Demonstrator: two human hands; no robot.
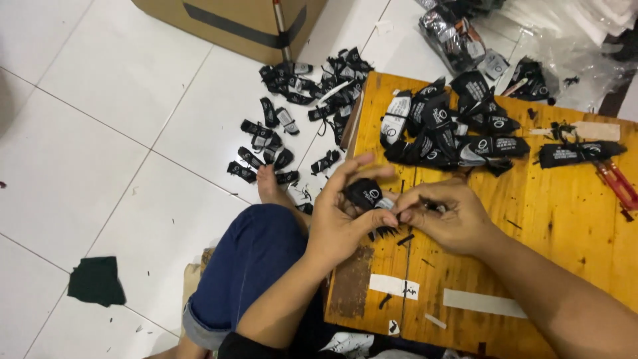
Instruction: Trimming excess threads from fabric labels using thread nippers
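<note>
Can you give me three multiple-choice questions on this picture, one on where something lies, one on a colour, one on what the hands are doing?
1. Where does the red-handled tool lie?
A. on the floor tiles
B. at the right edge of the wooden board
C. on the cardboard box

2. What colour is the scrap of cloth on the floor at the left?
A. dark green
B. white
C. red

3. What is the left hand doing?
A. resting flat on the floor
B. holding a black label with the right hand at it
C. gripping the tool

Answers:
1 B: the tool rests on the board's right edge.
2 A: the scrap looks dark green against the white tiles.
3 B: both hands meet at the label.
</note>
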